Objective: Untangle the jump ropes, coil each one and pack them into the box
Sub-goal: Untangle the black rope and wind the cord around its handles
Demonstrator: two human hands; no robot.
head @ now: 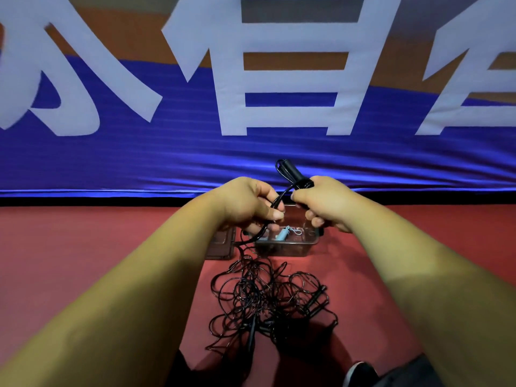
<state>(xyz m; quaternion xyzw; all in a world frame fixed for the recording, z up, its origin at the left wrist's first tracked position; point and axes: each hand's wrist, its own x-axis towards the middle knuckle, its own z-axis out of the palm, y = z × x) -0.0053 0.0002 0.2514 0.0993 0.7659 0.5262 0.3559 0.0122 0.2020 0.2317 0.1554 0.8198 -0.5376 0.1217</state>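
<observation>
Your right hand (324, 205) is fisted tight round a black handle (293, 174) just above the clear box (284, 249), and your left hand (245, 202), over the box's left end, pinches the cord (275, 203) between thumb and curled fingers. That cord drops past the box's left side into the tangle of black ropes (268, 300) on the near side of the box. Inside the box lies a pale blue item (282, 235), with the lid (220, 244) flat just left of it.

We count: one left hand (251, 203), one right hand (328, 203), one box (287, 243), one lid (220, 244), one banner (251, 113), one tangle (268, 300); ropes within it cannot be counted.
</observation>
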